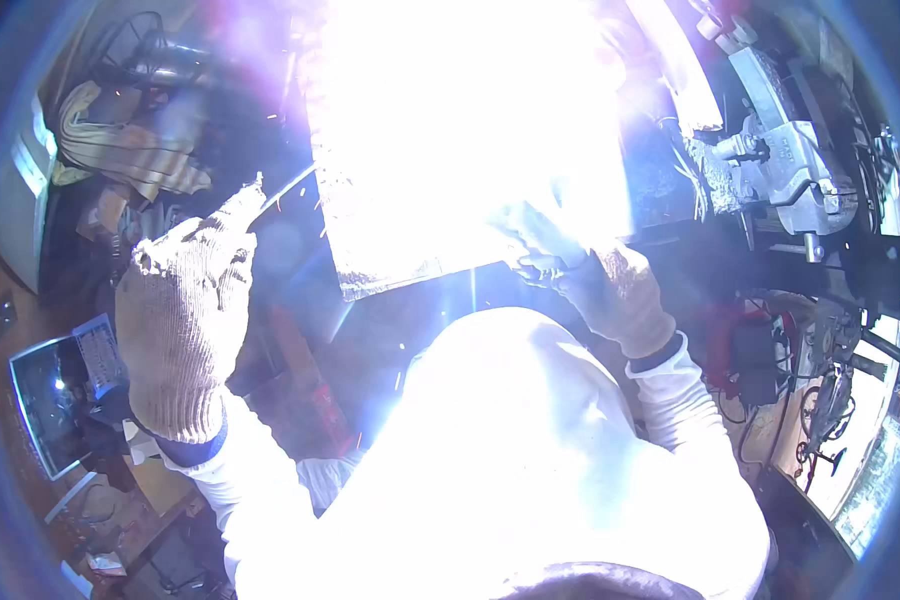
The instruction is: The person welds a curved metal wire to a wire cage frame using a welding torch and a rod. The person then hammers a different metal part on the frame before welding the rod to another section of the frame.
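A pale, flat sheet or plate point(380, 270) lies ahead of me, its upper part washed out by a glaring white light. My left hand point(195, 300), in a ribbed knit work glove, is closed left of the plate. From its fingertips a thin bright rod point(292, 188) slants up to the plate's left edge. My right hand point(620, 290), gloved too, reaches over the plate's near right corner. Its fingers are curled, and glare hides what they hold. Small sparks fly around the plate's left side.
A bench vise point(805, 175) stands at the right. Folded striped cloth point(135, 145) lies at the far left. A screen point(50, 405) leans at the lower left. Beneath my left arm is a red piece point(305, 375). At the right, a bicycle point(825, 425) stands near red and black equipment point(755, 350).
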Tool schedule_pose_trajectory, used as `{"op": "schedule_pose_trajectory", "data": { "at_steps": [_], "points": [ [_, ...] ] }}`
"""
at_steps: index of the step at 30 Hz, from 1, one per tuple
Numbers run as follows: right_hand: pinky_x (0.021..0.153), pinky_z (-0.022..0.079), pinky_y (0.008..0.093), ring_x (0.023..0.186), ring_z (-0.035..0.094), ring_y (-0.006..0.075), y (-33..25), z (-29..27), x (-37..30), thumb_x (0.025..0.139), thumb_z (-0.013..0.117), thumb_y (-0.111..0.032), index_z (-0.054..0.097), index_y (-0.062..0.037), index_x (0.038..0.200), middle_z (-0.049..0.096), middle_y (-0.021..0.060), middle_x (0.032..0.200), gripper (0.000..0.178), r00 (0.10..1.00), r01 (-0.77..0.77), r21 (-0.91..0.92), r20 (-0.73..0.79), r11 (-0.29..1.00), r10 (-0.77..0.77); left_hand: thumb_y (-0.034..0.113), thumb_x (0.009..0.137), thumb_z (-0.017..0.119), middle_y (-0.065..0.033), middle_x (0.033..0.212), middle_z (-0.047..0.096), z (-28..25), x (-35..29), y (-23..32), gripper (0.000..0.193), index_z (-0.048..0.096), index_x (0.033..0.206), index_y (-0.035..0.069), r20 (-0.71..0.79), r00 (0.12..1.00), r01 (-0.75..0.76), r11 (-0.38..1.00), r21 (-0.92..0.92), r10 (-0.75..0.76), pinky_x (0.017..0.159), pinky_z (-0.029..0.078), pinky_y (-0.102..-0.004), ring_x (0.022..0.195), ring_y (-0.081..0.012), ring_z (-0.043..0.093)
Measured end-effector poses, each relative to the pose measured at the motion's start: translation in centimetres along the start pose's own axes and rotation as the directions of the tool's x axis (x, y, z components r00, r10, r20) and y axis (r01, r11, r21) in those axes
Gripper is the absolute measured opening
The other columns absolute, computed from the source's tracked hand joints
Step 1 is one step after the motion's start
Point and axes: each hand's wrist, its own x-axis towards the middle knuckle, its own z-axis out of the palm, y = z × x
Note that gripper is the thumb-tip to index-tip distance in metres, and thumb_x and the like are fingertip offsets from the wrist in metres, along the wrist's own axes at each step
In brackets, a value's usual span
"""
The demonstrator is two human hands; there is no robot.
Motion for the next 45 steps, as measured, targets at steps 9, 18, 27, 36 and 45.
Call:
{"op": "schedule_pose_trajectory", "data": {
  "at_steps": [9,18,27,36,45],
  "points": [
    [0.071,0.060,0.0425,0.087,0.074,0.0361,-0.2,-0.3,-0.8,0.083,0.078,-0.035,0.056,-0.0003,0.128,0.072,0.0184,0.102,0.061,0.996,0.007,0.101,-0.090,0.995,0.003,0.020,0.093,0.070,-0.0026,0.102,0.069,1.5,-1.9,-1.7,0.034,0.067,0.127,0.022,-0.187,0.936,-0.214,0.903,0.372,0.298,0.077,0.053,-0.0381,0.083,-0.0228,0.065],
    [0.079,0.059,0.0460,0.094,0.071,0.0413,-0.7,-0.7,-0.7,0.081,0.079,-0.040,0.052,0.0025,0.135,0.071,0.0231,0.102,0.074,0.987,-0.140,-0.020,0.070,0.990,0.142,0.025,0.097,0.063,-0.0064,0.097,0.071,0.6,-0.9,-0.9,0.028,0.069,0.124,0.023,-0.055,0.995,-0.075,0.982,0.173,0.086,0.077,0.054,-0.0408,0.081,-0.0265,0.068],
    [0.085,0.058,0.0430,0.100,0.071,0.0393,-0.5,-1.1,-0.7,0.084,0.078,-0.036,0.053,0.0026,0.135,0.071,0.0224,0.107,0.068,0.980,-0.164,0.017,0.118,0.986,0.161,0.022,0.099,0.059,-0.0128,0.108,0.072,0.1,-0.6,-0.3,0.029,0.068,0.127,0.016,-0.002,0.999,-0.047,0.980,0.195,0.048,0.077,0.056,-0.0425,0.090,-0.0323,0.070],
    [0.088,0.057,0.0372,0.102,0.072,0.0309,0.4,0.0,-0.4,0.082,0.081,-0.026,0.059,-0.0039,0.130,0.072,0.0167,0.110,0.058,0.974,-0.187,0.133,0.155,0.973,0.165,0.018,0.091,0.067,-0.0131,0.088,0.071,0.0,-0.1,-0.1,0.029,0.071,0.119,0.018,-0.011,1.000,-0.002,0.999,0.041,0.002,0.071,0.054,-0.0442,0.077,-0.0333,0.068],
    [0.079,0.059,0.0371,0.092,0.072,0.0297,0.0,-0.1,-0.4,0.084,0.075,-0.027,0.057,-0.0080,0.131,0.071,0.0117,0.105,0.053,0.999,-0.010,0.118,0.046,0.993,0.005,0.019,0.091,0.068,-0.0116,0.088,0.071,-1.3,0.0,0.7,0.028,0.072,0.119,0.017,0.130,0.976,0.171,0.985,0.019,-0.172,0.073,0.053,-0.0421,0.076,-0.0321,0.067]
  ]
}}
